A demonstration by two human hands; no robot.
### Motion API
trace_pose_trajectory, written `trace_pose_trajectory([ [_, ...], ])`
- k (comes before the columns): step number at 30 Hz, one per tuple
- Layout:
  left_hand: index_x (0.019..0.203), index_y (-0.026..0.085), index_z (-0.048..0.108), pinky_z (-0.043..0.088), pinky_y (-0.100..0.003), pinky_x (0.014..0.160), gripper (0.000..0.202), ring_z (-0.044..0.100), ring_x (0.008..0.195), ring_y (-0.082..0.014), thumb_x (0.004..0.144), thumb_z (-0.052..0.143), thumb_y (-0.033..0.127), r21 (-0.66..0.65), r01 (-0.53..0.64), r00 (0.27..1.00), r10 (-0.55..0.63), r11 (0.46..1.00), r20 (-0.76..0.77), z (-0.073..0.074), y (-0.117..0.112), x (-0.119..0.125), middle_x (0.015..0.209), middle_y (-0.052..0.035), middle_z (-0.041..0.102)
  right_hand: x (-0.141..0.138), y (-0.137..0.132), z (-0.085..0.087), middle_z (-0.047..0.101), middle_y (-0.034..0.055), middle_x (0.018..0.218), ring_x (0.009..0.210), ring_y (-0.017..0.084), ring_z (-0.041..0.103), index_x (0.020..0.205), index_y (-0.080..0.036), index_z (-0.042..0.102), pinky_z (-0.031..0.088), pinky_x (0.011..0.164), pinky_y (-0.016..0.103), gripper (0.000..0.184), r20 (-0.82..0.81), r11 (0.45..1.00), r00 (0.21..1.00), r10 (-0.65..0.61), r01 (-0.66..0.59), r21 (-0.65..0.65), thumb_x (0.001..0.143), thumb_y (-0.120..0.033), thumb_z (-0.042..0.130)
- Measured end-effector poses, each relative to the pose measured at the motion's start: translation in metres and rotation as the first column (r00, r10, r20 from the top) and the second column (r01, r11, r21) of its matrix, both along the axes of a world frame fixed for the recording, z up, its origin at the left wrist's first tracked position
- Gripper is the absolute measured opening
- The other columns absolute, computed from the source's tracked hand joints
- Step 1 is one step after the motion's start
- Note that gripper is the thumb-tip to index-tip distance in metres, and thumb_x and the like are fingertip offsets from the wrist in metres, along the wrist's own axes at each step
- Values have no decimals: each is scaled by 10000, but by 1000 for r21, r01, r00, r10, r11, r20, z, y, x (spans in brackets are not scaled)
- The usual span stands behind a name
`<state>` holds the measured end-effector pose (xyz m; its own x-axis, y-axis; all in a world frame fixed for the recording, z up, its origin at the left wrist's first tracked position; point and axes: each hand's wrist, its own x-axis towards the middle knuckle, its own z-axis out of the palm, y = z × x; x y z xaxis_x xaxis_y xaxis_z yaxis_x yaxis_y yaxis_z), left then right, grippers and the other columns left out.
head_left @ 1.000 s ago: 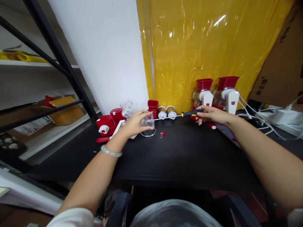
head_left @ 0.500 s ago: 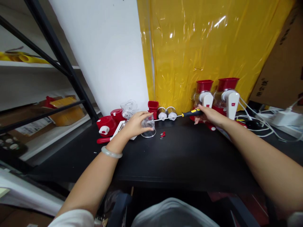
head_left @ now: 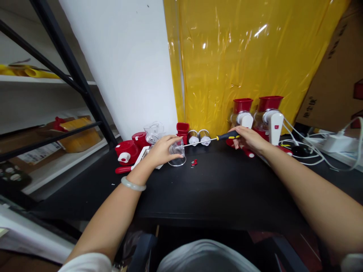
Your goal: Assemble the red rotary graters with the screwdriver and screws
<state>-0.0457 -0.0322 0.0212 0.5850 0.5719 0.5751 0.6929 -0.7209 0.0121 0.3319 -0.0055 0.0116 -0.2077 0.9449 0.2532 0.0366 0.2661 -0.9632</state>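
Note:
My left hand [head_left: 162, 152] grips a clear plastic part [head_left: 178, 160] with a round flared rim, which rests on the black table. In my right hand [head_left: 247, 138] is a screwdriver [head_left: 227, 135] with a black and yellow handle. Its long shaft points left, and the tip meets the side of the clear part; exactly what it touches is too small to tell. Small red pieces [head_left: 194, 162] with bits of metal lie on the table just right of the clear part. Behind the shaft stand two metal drums [head_left: 204, 137] with white ends.
Red housings [head_left: 126, 151] and another clear part [head_left: 154, 131] sit left of my left hand. Two red-and-white rotary graters [head_left: 274, 122] stand at the back right, beside white cables [head_left: 314, 155] and a power strip [head_left: 338, 142]. A black-framed shelf [head_left: 75, 71] rises on the left.
The view has shifted slightly. Both hands keep their hold, with the screwdriver still against the clear part; its handle sits almost the same, my right fingers slightly changed around it.

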Motion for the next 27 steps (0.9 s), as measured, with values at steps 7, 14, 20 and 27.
trace_pose_trajectory([
  [7, 1373, 263, 530, 453, -477, 1028, 677, 559, 1213, -287, 784, 750, 513, -12, -3, 1000, 3, 1000, 3, 0, 0, 0, 1316, -107, 584, -2, 4, -4, 594, 5, 484, 407, 187, 569, 886, -234, 519, 473, 478, 313, 313, 55, 998, 998, -34, 32, 49, 933, -527, 419],
  [14, 1364, 252, 537, 450, -478, 1035, 672, 559, 1215, -289, 782, 755, 505, -18, -4, 1000, 4, 1000, 10, 1, -1, 1, 1320, -113, 580, -4, 7, -2, 666, 19, 690, 551, 179, 659, 955, -218, 536, 547, 597, 321, 189, -42, 991, 995, -94, 89, -99, 794, -152, 462],
  [20, 1363, 261, 535, 460, -476, 1026, 666, 562, 1207, -284, 785, 745, 519, -21, 3, 1000, -3, 1000, 14, 0, -1, 1, 1311, -107, 582, -5, 4, -4, 593, -20, 626, 505, 140, 578, 978, -231, 548, 487, 518, 267, 126, -46, 990, 989, -138, 137, -16, 885, -311, 520],
  [27, 1370, 263, 529, 452, -497, 1031, 693, 560, 1208, -292, 771, 754, 529, -32, 3, 1000, -3, 999, 7, 0, 1, -1, 1322, -113, 575, 0, 9, -13, 526, -27, 472, 446, 157, 524, 892, -234, 545, 437, 480, 271, 270, 105, 994, 991, -83, 75, 75, 893, -502, 513],
])
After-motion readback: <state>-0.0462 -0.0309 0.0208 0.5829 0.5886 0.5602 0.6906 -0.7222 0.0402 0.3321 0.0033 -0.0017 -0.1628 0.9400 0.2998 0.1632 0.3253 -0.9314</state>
